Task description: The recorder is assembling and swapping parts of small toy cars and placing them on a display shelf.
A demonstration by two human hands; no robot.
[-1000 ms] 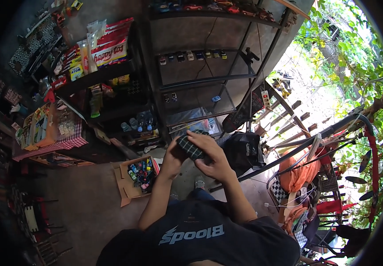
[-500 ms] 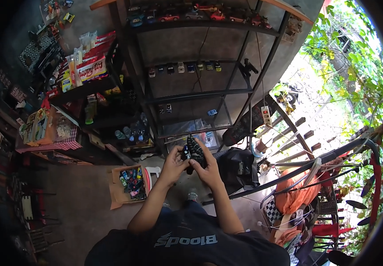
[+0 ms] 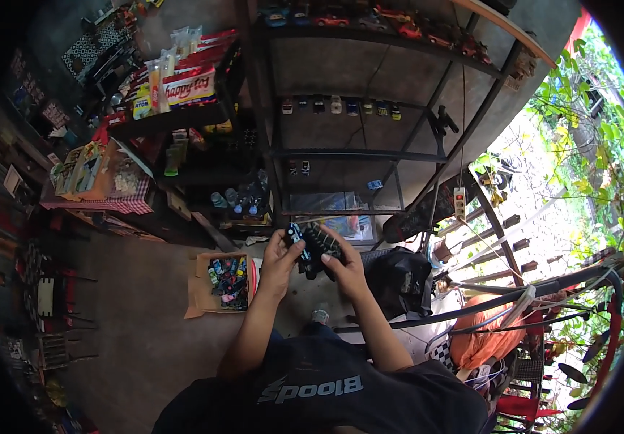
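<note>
Both of my hands are raised in front of the shelf rack, close together. Between the fingers and thumb of my left hand (image 3: 279, 266) is a small dark toy car (image 3: 296, 234) with blue and white markings. My right hand (image 3: 348, 269) grips a black item (image 3: 321, 240) with pale streaks, its thumb pressed on the near side; its kind is hard to make out. The toy car and the black item are side by side, and I cannot tell whether they touch. Below and to the left, an open cardboard box (image 3: 198, 288) on the floor holds several small toy vehicles (image 3: 229, 281).
Ahead stands a dark metal rack (image 3: 355, 154) with a row of toy cars (image 3: 336, 105) and a lone blue car (image 3: 375, 184) lower down. Snack packs (image 3: 187, 88) fill a shelf at left. A black bag (image 3: 400, 282) and an orange bundle (image 3: 487, 331) lie at right.
The scene has shifted rightward in my view. My hands have turned a little, so the toy car's blue and white side shows more, and it has come slightly apart from the black item.
</note>
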